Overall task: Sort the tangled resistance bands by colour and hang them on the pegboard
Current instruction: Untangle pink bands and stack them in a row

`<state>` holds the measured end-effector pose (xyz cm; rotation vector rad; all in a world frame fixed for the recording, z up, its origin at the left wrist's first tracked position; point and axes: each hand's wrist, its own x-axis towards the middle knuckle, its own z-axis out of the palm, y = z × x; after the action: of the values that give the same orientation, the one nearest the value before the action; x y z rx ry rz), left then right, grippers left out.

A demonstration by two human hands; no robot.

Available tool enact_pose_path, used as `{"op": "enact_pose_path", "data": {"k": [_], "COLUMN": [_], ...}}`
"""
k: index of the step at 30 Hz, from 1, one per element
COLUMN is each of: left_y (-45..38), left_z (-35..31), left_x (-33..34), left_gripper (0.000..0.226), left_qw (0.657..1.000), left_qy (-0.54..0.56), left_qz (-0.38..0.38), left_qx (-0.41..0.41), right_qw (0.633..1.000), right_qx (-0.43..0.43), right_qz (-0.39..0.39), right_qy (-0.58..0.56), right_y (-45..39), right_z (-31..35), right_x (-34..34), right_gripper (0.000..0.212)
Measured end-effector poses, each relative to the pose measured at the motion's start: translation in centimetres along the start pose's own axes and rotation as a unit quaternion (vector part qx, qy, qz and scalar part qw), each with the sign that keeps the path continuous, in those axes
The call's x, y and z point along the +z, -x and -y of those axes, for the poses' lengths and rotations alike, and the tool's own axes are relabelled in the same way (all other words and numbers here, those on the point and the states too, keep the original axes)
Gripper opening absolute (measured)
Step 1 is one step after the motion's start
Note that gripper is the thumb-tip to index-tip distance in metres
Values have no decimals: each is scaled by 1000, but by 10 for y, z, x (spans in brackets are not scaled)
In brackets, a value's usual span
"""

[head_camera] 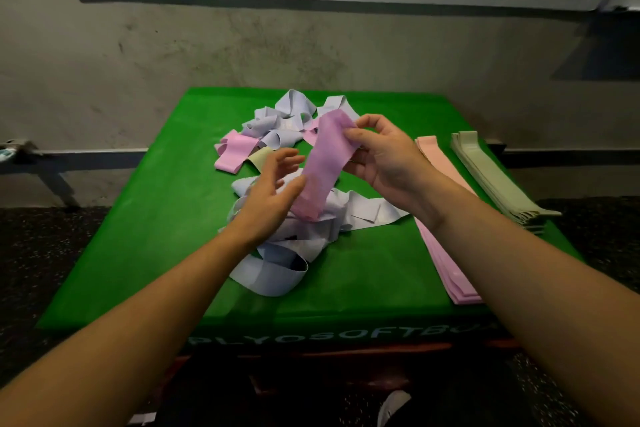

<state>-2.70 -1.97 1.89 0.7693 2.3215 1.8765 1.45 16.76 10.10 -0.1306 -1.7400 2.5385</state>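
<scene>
A pink band (pixel 323 163) is held up at the centre of the frame, its long axis running from the upper right, where its top end is pinched between thumb and fingers of the right hand (pixel 384 156), down to the lower left, where its lower end sinks into the tangled pile (pixel 277 218) of pale lilac bands on the green mat (pixel 166 218). The left hand (pixel 273 191) lies just left of the band's lower half, palm turned toward it, fingers spread and loosely bent; whether they touch the band cannot be told, and nothing is seen gripped. It is the nearer hand to the buried end, so the freeing would be judged to fall to it. The right forearm comes in from the lower right, the left from the lower left. Sorted stacks lie at the right edge: a pink stack (pixel 446 218) and a green stack (pixel 491 177). No pegboard is seen
</scene>
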Motion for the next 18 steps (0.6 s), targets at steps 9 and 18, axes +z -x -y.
{"op": "enact_pose_path", "data": {"k": [9, 18], "left_y": [8, 17], "left_z": [-40, -38], "left_x": [26, 24], "left_gripper": [6, 5], "left_qw": [1000, 993], "left_qy": [19, -98], "left_qz": [-8, 60], "left_qx": [8, -34], "right_qw": [997, 991], "right_qx": [-34, -17], "right_qz": [-55, -131], "right_qy": [-50, 18], "right_y": [32, 63], "right_z": [17, 22], "right_x": [-25, -68], "right_gripper": [41, 28]}}
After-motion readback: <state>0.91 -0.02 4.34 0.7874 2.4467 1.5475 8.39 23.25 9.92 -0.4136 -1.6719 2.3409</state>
